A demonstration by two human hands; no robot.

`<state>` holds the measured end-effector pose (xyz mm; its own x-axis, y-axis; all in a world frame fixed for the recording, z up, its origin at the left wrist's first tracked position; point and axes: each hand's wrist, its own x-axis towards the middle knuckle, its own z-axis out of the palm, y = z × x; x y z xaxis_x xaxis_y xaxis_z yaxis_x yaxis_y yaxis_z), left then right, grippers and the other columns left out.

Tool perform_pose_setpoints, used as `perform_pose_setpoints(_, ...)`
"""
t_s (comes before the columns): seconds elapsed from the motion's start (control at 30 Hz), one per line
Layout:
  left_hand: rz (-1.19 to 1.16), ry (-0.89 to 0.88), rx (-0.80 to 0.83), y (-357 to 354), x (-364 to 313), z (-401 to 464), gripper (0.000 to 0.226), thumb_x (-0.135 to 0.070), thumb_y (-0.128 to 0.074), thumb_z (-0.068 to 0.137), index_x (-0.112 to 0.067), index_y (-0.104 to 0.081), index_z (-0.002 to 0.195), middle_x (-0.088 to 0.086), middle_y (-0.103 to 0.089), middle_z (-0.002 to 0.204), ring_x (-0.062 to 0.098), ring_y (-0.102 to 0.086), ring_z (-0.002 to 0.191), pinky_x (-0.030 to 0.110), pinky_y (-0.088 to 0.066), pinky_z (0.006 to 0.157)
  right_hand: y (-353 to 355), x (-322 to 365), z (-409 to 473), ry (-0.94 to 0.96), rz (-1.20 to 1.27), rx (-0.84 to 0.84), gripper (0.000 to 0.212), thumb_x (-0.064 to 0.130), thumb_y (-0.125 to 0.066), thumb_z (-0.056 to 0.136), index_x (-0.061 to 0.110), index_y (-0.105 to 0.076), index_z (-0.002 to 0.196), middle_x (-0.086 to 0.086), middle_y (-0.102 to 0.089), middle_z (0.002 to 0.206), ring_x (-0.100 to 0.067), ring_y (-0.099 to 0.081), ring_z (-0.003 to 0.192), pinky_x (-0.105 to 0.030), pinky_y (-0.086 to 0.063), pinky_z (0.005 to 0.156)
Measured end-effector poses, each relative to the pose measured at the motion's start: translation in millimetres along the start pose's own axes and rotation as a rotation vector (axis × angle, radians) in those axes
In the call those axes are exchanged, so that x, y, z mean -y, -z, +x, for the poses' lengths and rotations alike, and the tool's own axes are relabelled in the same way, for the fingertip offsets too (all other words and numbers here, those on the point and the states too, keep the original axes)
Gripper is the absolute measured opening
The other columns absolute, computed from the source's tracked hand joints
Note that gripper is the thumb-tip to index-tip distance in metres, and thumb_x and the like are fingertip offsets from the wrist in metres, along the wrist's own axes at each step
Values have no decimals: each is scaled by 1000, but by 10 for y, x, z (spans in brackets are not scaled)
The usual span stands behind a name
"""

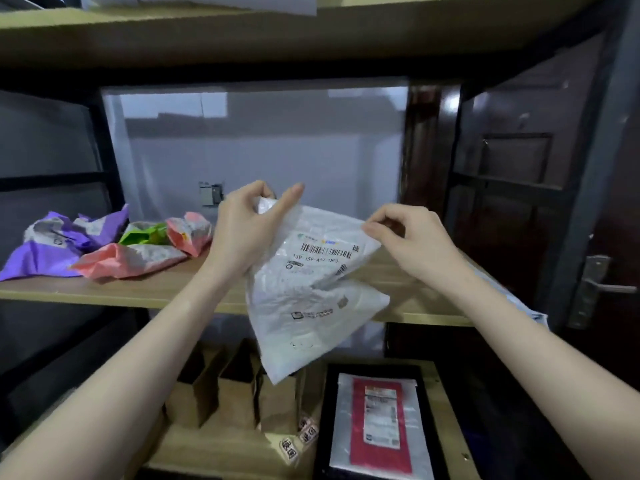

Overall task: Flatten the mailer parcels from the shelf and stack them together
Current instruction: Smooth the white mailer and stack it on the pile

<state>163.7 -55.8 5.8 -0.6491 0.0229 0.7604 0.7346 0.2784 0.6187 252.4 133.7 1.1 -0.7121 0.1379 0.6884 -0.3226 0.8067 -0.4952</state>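
Note:
A crumpled white mailer with a barcode label hangs in the air in front of the wooden middle shelf. My left hand pinches its top left corner. My right hand pinches its upper right edge. On the shelf's left lie crumpled mailers: a purple one, a pink one, a green one and a second pink one. A flat white mailer lies on the shelf's right end, partly hidden by my right arm.
On the lower shelf stand several brown paper bags and a black tray holding a red and white packet. Black shelf posts frame the bay. A dark door with a metal handle is at right.

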Motion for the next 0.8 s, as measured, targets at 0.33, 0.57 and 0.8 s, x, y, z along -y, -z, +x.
perform_pose_setpoints(0.33, -161, 284, 331, 42, -106, -255, 47, -62, -45, 87, -29, -46, 121, -10, -55, 110, 8, -54, 97, 29, -39, 79, 289, -108, -319, -163, 44, -69, 23, 15, -47, 95, 2, -60, 81, -5, -57, 62, -2, -54, 41, -8, -36, 45)
perform_pose_setpoints(0.57, 19, 128, 187, 5, 135, -344, 48, -37, -44, 96, -18, -37, 140, -3, -38, 139, 9, -38, 126, 23, -28, 97, 110, -231, -289, -377, 184, -123, 15, 14, -35, 97, 7, -49, 95, -8, -57, 74, -4, -59, 38, -23, -37, 51)
perform_pose_setpoints(0.8, 314, 92, 463, -245, 441, -502, 79, -64, -54, 79, -27, -29, 143, -2, -29, 147, 20, -31, 137, 41, -29, 110, -338, -383, -267, -554, 422, 36, 23, 4, -32, 93, 17, -34, 112, -8, -54, 115, -24, -69, 54, -35, -56, 63)
